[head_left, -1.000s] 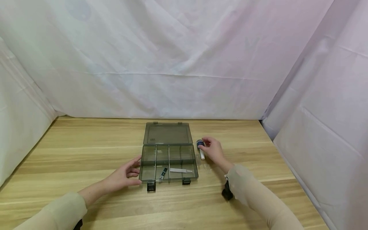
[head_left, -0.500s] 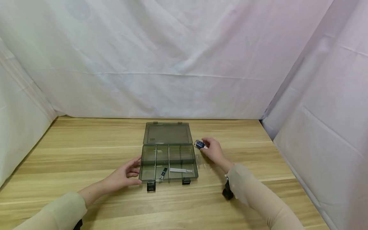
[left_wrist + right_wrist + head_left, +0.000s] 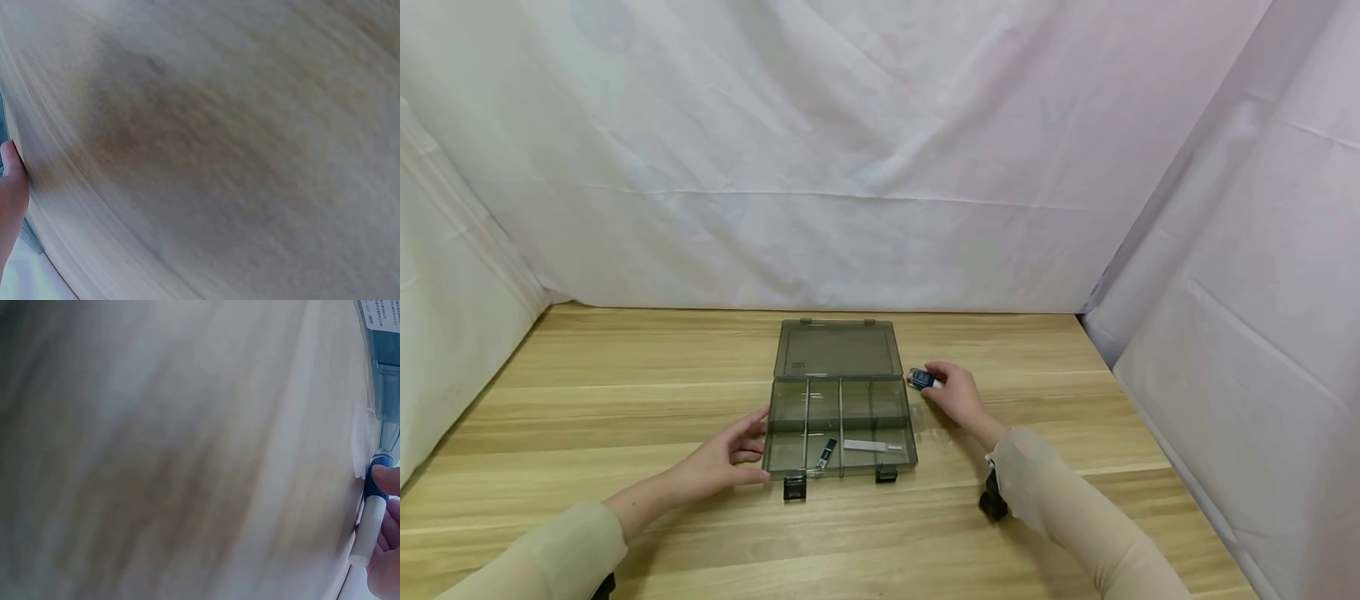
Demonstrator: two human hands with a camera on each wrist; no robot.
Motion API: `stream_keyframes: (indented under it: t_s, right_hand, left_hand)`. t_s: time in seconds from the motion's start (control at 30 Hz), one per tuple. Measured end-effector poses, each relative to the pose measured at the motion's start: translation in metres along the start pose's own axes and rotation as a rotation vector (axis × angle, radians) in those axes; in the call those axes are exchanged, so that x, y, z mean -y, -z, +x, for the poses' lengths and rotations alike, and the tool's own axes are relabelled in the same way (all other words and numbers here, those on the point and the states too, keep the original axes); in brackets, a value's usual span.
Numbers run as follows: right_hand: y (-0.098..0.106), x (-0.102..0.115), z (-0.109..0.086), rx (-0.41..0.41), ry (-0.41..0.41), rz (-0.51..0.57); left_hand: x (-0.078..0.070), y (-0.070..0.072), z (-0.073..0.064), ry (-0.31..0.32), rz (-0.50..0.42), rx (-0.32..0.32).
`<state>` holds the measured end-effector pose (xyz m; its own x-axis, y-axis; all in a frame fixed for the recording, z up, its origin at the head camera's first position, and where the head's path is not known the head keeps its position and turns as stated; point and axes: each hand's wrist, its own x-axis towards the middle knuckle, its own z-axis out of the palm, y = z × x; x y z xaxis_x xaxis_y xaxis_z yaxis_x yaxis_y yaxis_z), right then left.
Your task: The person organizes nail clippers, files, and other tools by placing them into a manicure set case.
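Note:
A smoky, see-through compartment box (image 3: 786, 450) lies on the table with its lid (image 3: 838, 348) folded back. My left hand (image 3: 727, 454) rests at the box's left side, fingers spread and loosely bent, thumb by the front corner. Just right of the box, my right hand (image 3: 957, 396) pinches a small bottle (image 3: 921, 379) with a dark blue label. In the right wrist view, the bottle's long white cap (image 3: 369, 531) shows under the thumb. Inside the box lie a dark nail clipper (image 3: 826, 452) and a flat whitish strip (image 3: 865, 445) like a nail file.
Small clear pieces (image 3: 940, 435) lie on the wooden table (image 3: 647, 367) between the box and my right wrist. Two black latches (image 3: 794, 487) stick out from the box's front. White cloth (image 3: 820, 208) hangs behind and at both sides.
My right hand has turned the bottle, so its white end, which pointed toward me, now points rightward into the hand. The left hand and the box have stayed put.

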<state>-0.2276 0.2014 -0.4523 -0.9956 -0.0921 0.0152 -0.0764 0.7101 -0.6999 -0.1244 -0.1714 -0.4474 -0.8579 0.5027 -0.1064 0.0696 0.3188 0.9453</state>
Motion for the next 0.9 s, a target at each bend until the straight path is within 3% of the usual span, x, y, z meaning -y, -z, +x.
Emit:
stream_keyframes:
  t_s: [0.3,0.57,0.9]
  right_hand:
    - [0.001,0.002,-0.002,0.015,-0.041,0.065]
    - [0.006,0.004,-0.002,-0.006,-0.001,0.141]
    - [0.015,0.009,-0.003,-0.006,0.052,0.145]
  left_hand:
    - [0.001,0.000,0.001,-0.006,-0.008,0.006]
    - [0.001,0.000,0.002,-0.001,-0.007,0.004]
    - [-0.001,0.002,0.003,0.005,-0.006,0.002]
